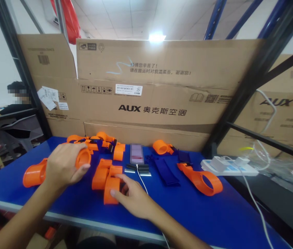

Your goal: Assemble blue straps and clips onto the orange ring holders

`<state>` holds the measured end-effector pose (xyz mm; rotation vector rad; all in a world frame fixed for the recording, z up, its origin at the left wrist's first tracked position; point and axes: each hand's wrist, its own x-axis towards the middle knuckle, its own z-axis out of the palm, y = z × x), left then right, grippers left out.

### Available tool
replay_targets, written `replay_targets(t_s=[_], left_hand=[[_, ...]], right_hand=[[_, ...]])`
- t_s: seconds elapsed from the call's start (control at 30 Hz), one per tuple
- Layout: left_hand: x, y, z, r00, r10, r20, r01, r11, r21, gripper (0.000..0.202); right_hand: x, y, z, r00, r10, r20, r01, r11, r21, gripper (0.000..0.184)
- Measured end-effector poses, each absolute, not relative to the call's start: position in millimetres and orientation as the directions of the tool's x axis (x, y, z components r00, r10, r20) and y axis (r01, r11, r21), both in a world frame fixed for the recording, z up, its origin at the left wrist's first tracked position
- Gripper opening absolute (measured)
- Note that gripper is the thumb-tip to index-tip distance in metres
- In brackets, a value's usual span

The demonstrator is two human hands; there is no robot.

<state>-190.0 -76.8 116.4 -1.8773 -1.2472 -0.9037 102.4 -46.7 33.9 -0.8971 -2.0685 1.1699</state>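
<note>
One left hand: closed around an orange ring, fingers over the top and thumb along the lower edge, the ring's opening facing the inner side.
Right hand: half curled, thumb laid on the face of a near orange piece, forefinger arched toward its upper edge; from where I stand I cannot tell whether it grips.
Orange cluster: between the two hands, just beyond the near piece and seemingly against it.
Orange cylinder: on its side, just left of the left hand.
Back heap: beyond the left hand, orange rings jumbled with dark blue and black parts.
Phone: beyond the right hand, screen blurred, a white cable running from its lower end toward that wrist.
Dark blue strip: beyond the right hand and to its right.
Orange holder: well to the right of the right hand, a loop with a long arm.
Power strip: farther right still, with white plugs in it.
Worktop: blue, under both hands.
Cardboard: upright past everything the hands can touch, printed AUX.
Another person: far off, beyond the left hand's side.
</note>
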Motion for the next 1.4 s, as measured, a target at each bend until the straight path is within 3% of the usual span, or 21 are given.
replay_targets(t_s=[0.23, 0.3, 0.4, 0.5, 0.63, 0.73, 0.8, 0.87, 0.93, 0.97, 1.03, 1.1, 1.27, 1.4], left_hand=[[-158.3, -95.2, 152.7, 0.346, 0.320, 0.882, 0.907, -0.353, -0.228, 0.057], [-144.2, -98.2, 155.6, 0.365, 0.304, 0.880, 0.890, -0.392, -0.234, 0.057], [-122.4, -100.2, 151.3, 0.405, 0.295, 0.865, 0.846, -0.480, -0.233, 0.056], [-99.7, -98.7, 138.0, 0.437, 0.320, 0.841, 0.800, -0.565, -0.201, 0.049], [-66.1, -92.8, 115.4, 0.432, 0.504, 0.748, 0.773, -0.634, -0.019, 0.037], [-43.2, -84.1, 98.3, 0.430, 0.609, 0.666, 0.626, -0.733, 0.266, 0.037], [-31.0, -73.1, 85.6, 0.320, 0.671, 0.669, 0.474, -0.724, 0.501, 0.039], [-20.5, -56.7, 72.1, 0.066, 0.788, 0.612, 0.326, -0.597, 0.733, 0.042], [-10.8, -36.3, 59.6, -0.139, 0.905, 0.403, 0.116, -0.389, 0.914, 0.048], [-6.2, -25.8, 54.3, -0.130, 0.950, 0.282, -0.005, -0.286, 0.958, 0.048], [2.1, -6.7, 46.3, 0.023, 0.985, 0.169, -0.177, -0.163, 0.971, 0.047], [8.3, 7.5, 40.7, 0.110, 0.978, 0.180, -0.246, -0.148, 0.958, 0.045], [10.0, 21.8, 27.0, 0.016, 0.981, 0.196, -0.355, -0.177, 0.918, 0.046], [2.4, 21.0, 17.8, -0.073, 0.980, 0.183, -0.354, -0.197, 0.914, 0.043]], right_hand=[[58.3, -28.7, 22.3, -0.624, 0.775, 0.101, 0.202, 0.284, -0.937, 0.067], [52.8, -24.0, 21.6, -0.638, 0.764, 0.095, 0.115, 0.216, -0.970, 0.065], [62.6, -18.7, 28.9, -0.559, 0.822, 0.108, -0.058, 0.091, -0.994, 0.047], [85.5, -15.3, 45.2, -0.466, 0.875, 0.130, -0.291, -0.013, -0.957, 0.038], [107.5, -10.2, 62.0, -0.453, 0.877, 0.158, -0.352, -0.014, -0.936, 0.043], [115.8, -2.1, 63.4, -0.302, 0.929, 0.213, -0.287, 0.124, -0.950, 0.043], [122.6, 5.3, 62.0, -0.246, 0.940, 0.237, -0.230, 0.181, -0.956, 0.043], [131.4, 12.6, 60.9, -0.276, 0.931, 0.238, -0.168, 0.198, -0.966, 0.044], [140.5, 18.6, 59.3, -0.324, 0.908, 0.266, -0.114, 0.241, -0.964, 0.045], [144.5, 20.9, 57.8, -0.340, 0.893, 0.296, -0.091, 0.282, -0.955, 0.046], [150.9, 24.1, 52.8, -0.351, 0.868, 0.351, -0.049, 0.357, -0.933, 0.046], [155.3, 25.5, 45.2, -0.327, 0.875, 0.358, -0.039, 0.366, -0.930, 0.045], [160.8, 22.8, 27.5, -0.184, 0.953, 0.243, -0.081, 0.231, -0.969, 0.041], [157.5, 17.3, 24.2, -0.132, 0.967, 0.218, -0.027, 0.216, -0.976, 0.032]])
